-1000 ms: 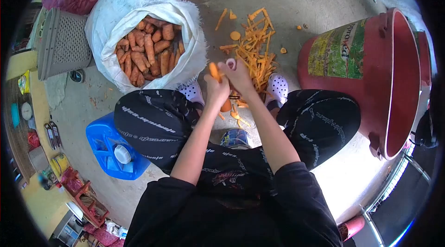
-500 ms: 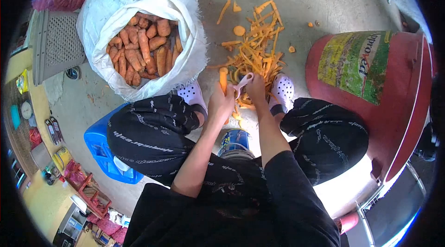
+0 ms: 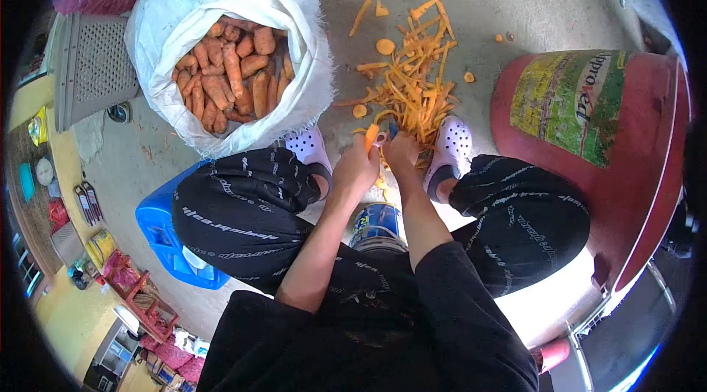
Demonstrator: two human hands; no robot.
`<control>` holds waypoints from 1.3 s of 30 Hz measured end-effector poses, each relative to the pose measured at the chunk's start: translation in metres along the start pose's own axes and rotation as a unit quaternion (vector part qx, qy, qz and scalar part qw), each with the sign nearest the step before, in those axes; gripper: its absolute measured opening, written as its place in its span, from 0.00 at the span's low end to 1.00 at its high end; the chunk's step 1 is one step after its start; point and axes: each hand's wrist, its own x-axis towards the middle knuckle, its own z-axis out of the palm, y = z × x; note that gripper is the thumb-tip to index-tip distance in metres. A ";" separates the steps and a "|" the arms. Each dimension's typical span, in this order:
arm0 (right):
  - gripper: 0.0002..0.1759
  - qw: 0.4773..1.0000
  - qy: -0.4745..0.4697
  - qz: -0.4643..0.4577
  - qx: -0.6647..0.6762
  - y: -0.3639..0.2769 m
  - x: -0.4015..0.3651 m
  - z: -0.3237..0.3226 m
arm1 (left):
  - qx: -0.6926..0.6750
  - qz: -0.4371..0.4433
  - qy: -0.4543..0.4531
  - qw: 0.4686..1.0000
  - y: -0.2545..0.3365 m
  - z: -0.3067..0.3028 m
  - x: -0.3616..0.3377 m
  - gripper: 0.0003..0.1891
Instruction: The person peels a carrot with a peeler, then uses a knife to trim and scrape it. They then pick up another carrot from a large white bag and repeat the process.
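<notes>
My left hand (image 3: 356, 170) is closed around a peeled carrot (image 3: 371, 136), whose bright orange end sticks out at the top, tilted right. Close beside it, my right hand (image 3: 403, 152) grips a pale pink peeler (image 3: 381, 139), mostly hidden by the fingers. A small blue part shows just above that hand. Beyond both hands, a heap of orange carrot peelings (image 3: 421, 101) lies on the floor between my feet, with round cut pieces (image 3: 385, 46) around it.
At left stands a white woven sack (image 3: 313, 83) full of unpeeled carrots (image 3: 232, 72). A large red tub (image 3: 508, 101) is at right. A blue jerrycan (image 3: 166, 234) lies beside my left leg, and a small paint bucket (image 3: 375, 224) stands between my knees. A grey crate (image 3: 96, 68) is at far left.
My left hand has tilted the carrot rightward and lowered its end. My right hand has come slightly down and left, bringing the peeler against the carrot; less of the peeler shows.
</notes>
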 end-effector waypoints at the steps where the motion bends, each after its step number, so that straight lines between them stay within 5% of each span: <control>1: 0.29 0.998 -0.006 0.029 0.047 0.002 0.000 0.003 | 0.016 0.007 -0.009 1.000 0.000 0.000 -0.001 0.19; 2: 0.33 0.997 -0.045 -0.032 0.051 0.009 0.002 0.002 | 0.032 0.017 -0.019 0.999 0.001 0.001 -0.003 0.19; 6: 0.44 0.983 -0.163 -0.041 0.075 0.011 0.011 -0.037 | 0.033 0.026 -0.031 0.999 -0.004 0.012 -0.003 0.17; 9: 0.40 0.989 -0.115 0.016 0.087 0.003 -0.007 -0.079 | -0.002 0.043 -0.005 0.999 -0.002 0.013 0.000 0.18; 12: 0.27 0.991 -0.082 -0.101 0.028 0.013 -0.006 -0.097 | -0.031 0.090 0.022 0.995 0.008 0.006 -0.005 0.20; 16: 0.23 0.965 -0.103 -0.235 -0.046 0.009 -0.032 -0.139 | -0.037 0.123 0.055 0.990 0.007 0.003 -0.012 0.19; 19: 0.23 0.979 0.056 -0.180 0.075 -0.012 -0.079 -0.182 | -0.044 0.134 0.088 0.986 0.014 -0.005 -0.017 0.18; 26: 0.21 0.911 0.001 -0.304 0.277 -0.016 -0.150 -0.235 | -0.146 0.289 0.187 0.928 0.020 -0.009 -0.034 0.07; 29: 0.35 0.916 0.113 -0.355 0.149 0.001 -0.151 -0.226 | -0.175 0.311 0.187 0.915 0.029 -0.017 -0.050 0.07; 32: 0.42 0.945 0.116 -0.288 0.105 -0.011 -0.192 -0.247 | -0.198 0.332 0.181 0.904 0.029 -0.021 -0.057 0.06; 39: 0.42 0.924 0.172 -0.323 0.111 -0.013 -0.194 -0.231 | -0.187 0.377 0.198 0.885 0.024 -0.019 -0.054 0.07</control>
